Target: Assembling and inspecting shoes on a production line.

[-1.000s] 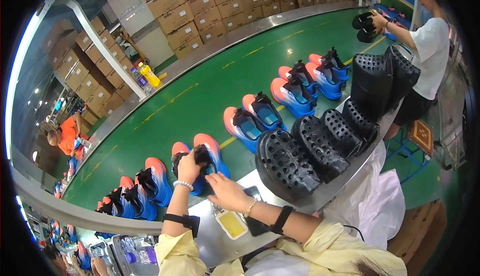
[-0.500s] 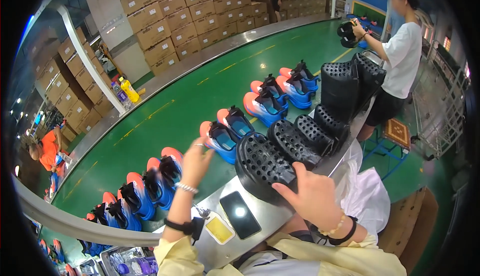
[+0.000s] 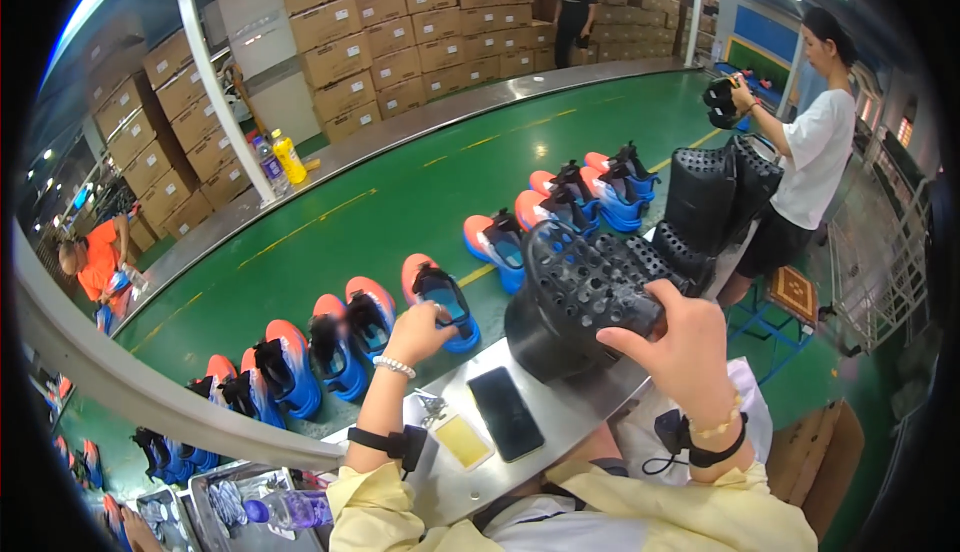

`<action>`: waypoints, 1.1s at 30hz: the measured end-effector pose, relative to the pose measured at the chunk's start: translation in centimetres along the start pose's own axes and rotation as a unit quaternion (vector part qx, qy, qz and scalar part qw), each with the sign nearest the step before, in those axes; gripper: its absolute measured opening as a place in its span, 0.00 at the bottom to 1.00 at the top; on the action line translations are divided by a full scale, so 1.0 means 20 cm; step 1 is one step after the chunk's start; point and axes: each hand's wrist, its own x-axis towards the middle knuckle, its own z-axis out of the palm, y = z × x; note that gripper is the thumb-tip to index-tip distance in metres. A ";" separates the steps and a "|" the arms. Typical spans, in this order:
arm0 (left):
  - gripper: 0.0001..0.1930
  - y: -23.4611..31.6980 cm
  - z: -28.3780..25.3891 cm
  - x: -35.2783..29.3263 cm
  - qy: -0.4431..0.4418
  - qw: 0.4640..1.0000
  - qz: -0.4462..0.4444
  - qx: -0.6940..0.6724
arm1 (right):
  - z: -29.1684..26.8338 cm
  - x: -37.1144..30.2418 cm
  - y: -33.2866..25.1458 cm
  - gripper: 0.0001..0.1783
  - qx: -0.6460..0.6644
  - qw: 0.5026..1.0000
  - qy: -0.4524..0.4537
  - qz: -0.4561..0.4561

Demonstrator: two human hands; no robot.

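My left hand (image 3: 418,333) reaches over the green belt with its fingers curled at the collar of a sneaker (image 3: 461,324). The sneaker is orange at the toe and blue at the heel, with a dark opening. My right hand (image 3: 690,340), thumb and fingers bent, grips the near edge of a black clog-like piece (image 3: 560,337) full of round holes. This piece is tilted and partly hides others like it. A phone (image 3: 506,414) and a yellow card in a clear holder (image 3: 464,442) lie on the metal ledge (image 3: 455,492) between my arms.
More sneakers (image 3: 285,370) line the green belt (image 3: 330,242). Tall black perforated pieces (image 3: 705,197) stand at the right, near a person (image 3: 820,152) holding black items. A curved metal rail (image 3: 150,392) crosses at left. Stacked cartons (image 3: 340,52) and bottles (image 3: 288,157) are beyond.
My left hand has come down onto the sneaker, which now sits farther from its neighbour. The black piece under my right hand has tipped up. The view has shifted.
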 end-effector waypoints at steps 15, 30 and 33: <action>0.20 -0.21 0.09 0.13 0.217 0.957 -0.141 -0.130 | 0.94 0.34 -0.37 0.32 0.029 0.954 -0.299 -0.012; 0.26 -0.33 0.08 0.13 0.174 0.956 -0.179 -0.154 | 1.85 0.18 -0.50 0.14 -0.014 0.986 -0.165 0.021; 0.22 -0.34 0.06 0.10 0.169 0.959 -0.195 -0.119 | 1.91 0.24 -0.53 0.13 0.024 0.986 -0.165 0.015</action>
